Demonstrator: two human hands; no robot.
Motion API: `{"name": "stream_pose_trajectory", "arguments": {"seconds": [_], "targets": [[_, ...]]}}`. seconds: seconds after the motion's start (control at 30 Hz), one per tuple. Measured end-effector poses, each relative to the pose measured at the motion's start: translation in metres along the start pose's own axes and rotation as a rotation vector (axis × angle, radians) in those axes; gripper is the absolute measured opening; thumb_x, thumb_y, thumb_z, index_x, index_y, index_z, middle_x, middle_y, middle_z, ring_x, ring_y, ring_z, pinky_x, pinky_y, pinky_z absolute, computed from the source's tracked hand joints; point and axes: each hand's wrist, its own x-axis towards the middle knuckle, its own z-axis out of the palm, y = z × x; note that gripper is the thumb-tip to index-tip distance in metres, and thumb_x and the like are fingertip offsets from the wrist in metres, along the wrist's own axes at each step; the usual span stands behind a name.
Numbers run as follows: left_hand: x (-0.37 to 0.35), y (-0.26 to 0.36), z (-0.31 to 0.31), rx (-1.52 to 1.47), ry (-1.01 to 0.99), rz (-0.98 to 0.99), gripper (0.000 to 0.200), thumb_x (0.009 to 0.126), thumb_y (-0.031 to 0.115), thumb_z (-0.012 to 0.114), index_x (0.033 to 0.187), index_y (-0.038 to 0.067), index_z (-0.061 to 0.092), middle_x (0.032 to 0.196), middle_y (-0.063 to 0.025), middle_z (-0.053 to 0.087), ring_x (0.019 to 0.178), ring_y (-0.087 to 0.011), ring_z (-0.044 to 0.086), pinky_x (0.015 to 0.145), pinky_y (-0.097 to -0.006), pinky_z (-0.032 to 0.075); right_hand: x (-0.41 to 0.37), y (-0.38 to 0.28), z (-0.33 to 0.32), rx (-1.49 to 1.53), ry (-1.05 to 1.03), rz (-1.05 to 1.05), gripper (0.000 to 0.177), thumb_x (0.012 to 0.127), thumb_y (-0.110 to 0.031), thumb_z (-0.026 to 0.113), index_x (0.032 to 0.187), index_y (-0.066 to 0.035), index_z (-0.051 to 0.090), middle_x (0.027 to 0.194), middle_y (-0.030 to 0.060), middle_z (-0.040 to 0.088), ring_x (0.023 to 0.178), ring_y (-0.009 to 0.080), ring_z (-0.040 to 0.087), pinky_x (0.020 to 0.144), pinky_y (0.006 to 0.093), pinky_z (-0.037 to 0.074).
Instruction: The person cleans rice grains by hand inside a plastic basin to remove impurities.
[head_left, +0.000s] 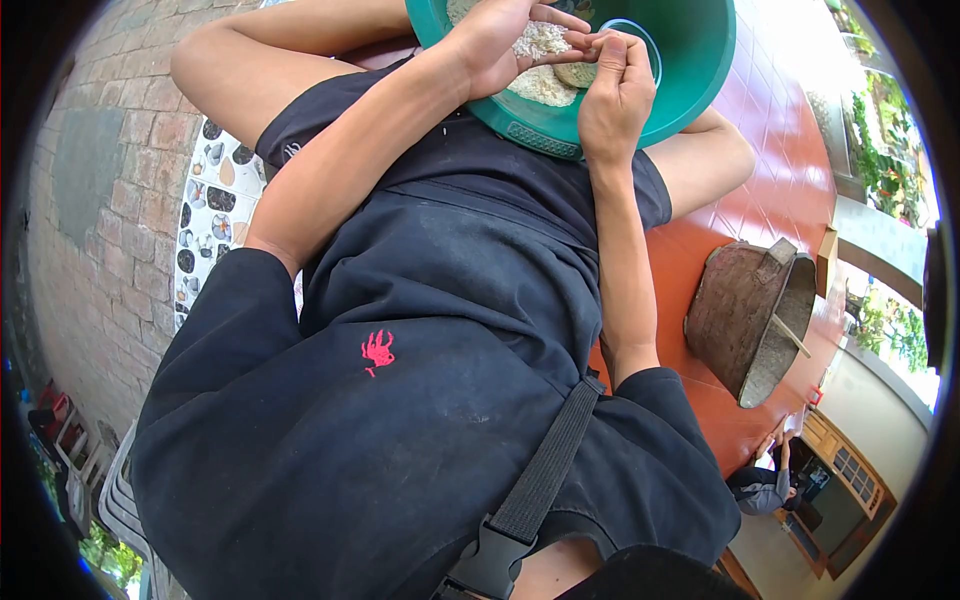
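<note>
Holding white rice grains (541, 40) across the upturned left hand (495, 45), fingers extended and slightly apart. Pinching thumb and forefinger together on the right hand (615, 98), beside the left fingertips; cannot tell whether on a grain. Both above the green plastic basin (700, 55), toward its near edge. Below, inside that edge, a loose rice heap (542, 88); just beside it, toward the right edge, a round bowl (657, 62). Beneath the basin, black shorts (480, 150).
</note>
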Motion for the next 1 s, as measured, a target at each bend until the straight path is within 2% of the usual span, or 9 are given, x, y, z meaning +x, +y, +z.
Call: {"name": "stream_pose_trajectory", "arguments": {"seconds": [0.13,0.23,0.3,0.33,0.4,0.5,0.6,0.7,1.0], "targets": [[0.000,0.000,0.002,-0.012,0.038,-0.014,0.047,0.110,0.029,0.034,0.115,-0.010,0.061,0.100,-0.0191,0.070,0.094,-0.0290,0.071,0.090,-0.0378,0.060,-0.002,-0.017,-0.003,-0.089,0.049,0.004,0.024,0.111,-0.016,0.050,0.099,0.002,0.060,0.093,0.0131,0.071,0.082,0.0196,0.069,0.073,0.0322,0.054],[0.006,-0.004,-0.006,-0.017,-0.011,0.004,0.047,0.110,0.029,0.034,0.114,-0.009,0.061,0.100,-0.0185,0.070,0.092,-0.0285,0.072,0.089,-0.0373,0.061,-0.001,-0.010,-0.006,-0.159,0.108,0.013,0.022,0.108,-0.015,0.055,0.095,0.000,0.063,0.092,0.0110,0.069,0.082,0.0206,0.065,0.075,0.0341,0.051],[0.008,-0.006,-0.009,-0.032,-0.030,0.024,0.046,0.110,0.028,0.034,0.112,-0.008,0.062,0.099,-0.0180,0.070,0.092,-0.0279,0.072,0.087,-0.0363,0.061,0.001,-0.007,-0.007,-0.299,0.076,-0.250,0.014,0.101,-0.012,0.062,0.094,-0.003,0.069,0.091,0.0090,0.067,0.085,0.0232,0.060,0.078,0.0359,0.048],[0.008,-0.006,-0.010,-0.032,-0.031,0.024,0.046,0.110,0.028,0.034,0.112,-0.008,0.062,0.099,-0.0180,0.070,0.092,-0.0279,0.072,0.087,-0.0363,0.061,0.002,-0.006,-0.007,-0.300,0.076,-0.251,0.014,0.101,-0.012,0.062,0.094,-0.003,0.069,0.091,0.0090,0.067,0.085,0.0232,0.060,0.078,0.0359,0.048],[0.007,-0.004,-0.010,0.013,-0.045,0.020,0.045,0.110,0.028,0.034,0.113,-0.007,0.061,0.100,-0.0176,0.070,0.091,-0.0275,0.072,0.085,-0.0363,0.060,0.003,-0.007,-0.007,-0.349,0.023,-0.347,0.007,0.093,-0.010,0.069,0.095,-0.007,0.074,0.094,0.0074,0.066,0.092,0.0256,0.057,0.083,0.0367,0.045],[0.004,-0.004,-0.007,0.017,-0.040,0.038,0.044,0.110,0.029,0.035,0.113,-0.006,0.062,0.102,-0.0171,0.070,0.092,-0.0271,0.070,0.086,-0.0371,0.059,0.000,-0.012,-0.006,-0.419,-0.035,-0.357,0.011,0.087,-0.011,0.072,0.097,-0.010,0.076,0.103,0.0057,0.064,0.100,0.0256,0.056,0.090,0.0384,0.042],[0.006,-0.003,-0.006,0.017,-0.010,0.044,0.043,0.110,0.029,0.035,0.112,-0.005,0.062,0.102,-0.0165,0.069,0.093,-0.0265,0.069,0.088,-0.0379,0.057,-0.003,-0.010,-0.006,-0.563,-0.131,-0.357,0.012,0.086,-0.015,0.074,0.097,-0.012,0.077,0.112,0.0051,0.062,0.110,0.0261,0.052,0.097,0.0414,0.037],[-0.002,0.000,0.003,0.045,0.038,0.039,0.042,0.110,0.029,0.035,0.110,-0.004,0.062,0.102,-0.0158,0.068,0.094,-0.0255,0.068,0.088,-0.0382,0.056,-0.005,-0.009,-0.004,-0.622,-0.168,-0.331,0.013,0.086,-0.017,0.075,0.099,-0.013,0.077,0.118,0.0053,0.060,0.116,0.0270,0.049,0.100,0.0430,0.034],[0.011,-0.007,-0.010,0.061,0.013,0.036,0.039,0.108,0.031,0.041,0.108,-0.001,0.063,0.096,-0.0130,0.069,0.089,-0.0236,0.066,0.080,-0.0350,0.054,-0.004,-0.013,-0.003,-0.739,-0.200,-0.399,0.016,0.085,-0.018,0.076,0.099,-0.011,0.076,0.119,0.0055,0.061,0.115,0.0284,0.050,0.099,0.0443,0.037]]}}
